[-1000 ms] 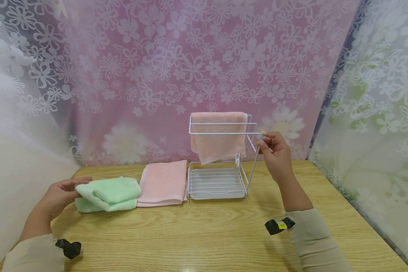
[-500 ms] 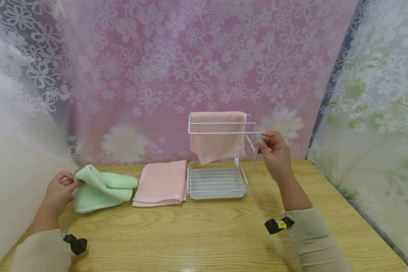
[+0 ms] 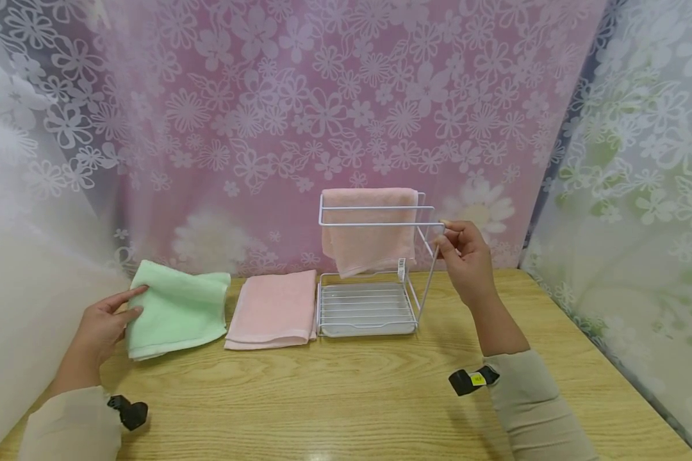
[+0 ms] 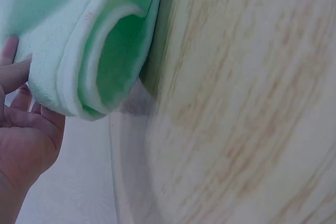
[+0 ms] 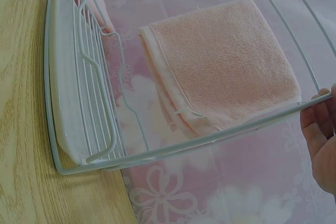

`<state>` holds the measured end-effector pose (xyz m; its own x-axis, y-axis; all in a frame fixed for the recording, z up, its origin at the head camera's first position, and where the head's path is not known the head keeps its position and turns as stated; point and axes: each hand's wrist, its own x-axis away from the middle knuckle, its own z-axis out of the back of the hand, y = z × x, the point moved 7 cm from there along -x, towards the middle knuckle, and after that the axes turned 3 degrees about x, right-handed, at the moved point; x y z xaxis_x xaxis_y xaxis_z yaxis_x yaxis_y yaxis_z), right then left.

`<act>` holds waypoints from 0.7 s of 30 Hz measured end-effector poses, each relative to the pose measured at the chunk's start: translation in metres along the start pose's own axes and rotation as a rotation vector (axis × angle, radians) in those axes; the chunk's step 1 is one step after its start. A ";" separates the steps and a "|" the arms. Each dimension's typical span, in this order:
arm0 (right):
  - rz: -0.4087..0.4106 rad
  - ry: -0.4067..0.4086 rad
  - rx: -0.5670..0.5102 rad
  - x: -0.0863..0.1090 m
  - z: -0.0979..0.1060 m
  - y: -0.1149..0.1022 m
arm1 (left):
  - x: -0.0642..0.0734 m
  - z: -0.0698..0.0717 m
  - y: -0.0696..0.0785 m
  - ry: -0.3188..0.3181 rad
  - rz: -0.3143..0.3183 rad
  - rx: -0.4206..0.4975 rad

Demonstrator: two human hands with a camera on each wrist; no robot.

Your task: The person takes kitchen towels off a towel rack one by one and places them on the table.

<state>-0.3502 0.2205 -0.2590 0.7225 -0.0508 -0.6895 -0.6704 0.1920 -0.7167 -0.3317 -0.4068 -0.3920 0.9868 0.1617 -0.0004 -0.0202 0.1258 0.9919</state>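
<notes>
In the head view, my left hand [image 3: 100, 326] is at the left edge of a folded mint-green towel [image 3: 179, 307] on the table. The left wrist view shows the towel's stacked, rounded folds [image 4: 89, 61], with fingers on both sides of the edge. My right hand [image 3: 467, 262] pinches the upper right front corner of a white wire rack [image 3: 380, 224]. A pink towel [image 3: 369, 230] hangs over the rack's rear top bar, a small label at its lower corner. Another pink towel [image 3: 273, 307] lies folded flat between the green towel and the rack.
A whitish tray [image 3: 369, 328] sits under the wires at the rack's base. The wooden table [image 3: 300, 403] meets a pink floral curtain [image 3: 277, 128] behind, with pale sheets [image 3: 640, 224] at the sides.
My left hand has lifted the green towel's left corner and folded it back, so the towel now lies smoother and reaches farther back. The right hand stays on the rack.
</notes>
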 end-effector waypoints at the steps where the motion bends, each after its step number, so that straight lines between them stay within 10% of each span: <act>1: 0.000 -0.001 0.001 0.000 0.000 0.000 | -0.001 -0.001 0.000 -0.010 -0.004 -0.021; 8: 0.001 0.001 0.004 0.001 -0.001 -0.001 | -0.006 -0.006 0.001 -0.058 -0.048 -0.257; 21: 0.001 0.005 0.014 0.001 -0.002 -0.001 | -0.011 -0.006 -0.001 -0.101 -0.081 -0.394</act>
<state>-0.3491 0.2187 -0.2591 0.7210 -0.0554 -0.6908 -0.6687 0.2057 -0.7145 -0.3435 -0.4024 -0.3940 0.9982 0.0415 -0.0441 0.0173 0.5024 0.8645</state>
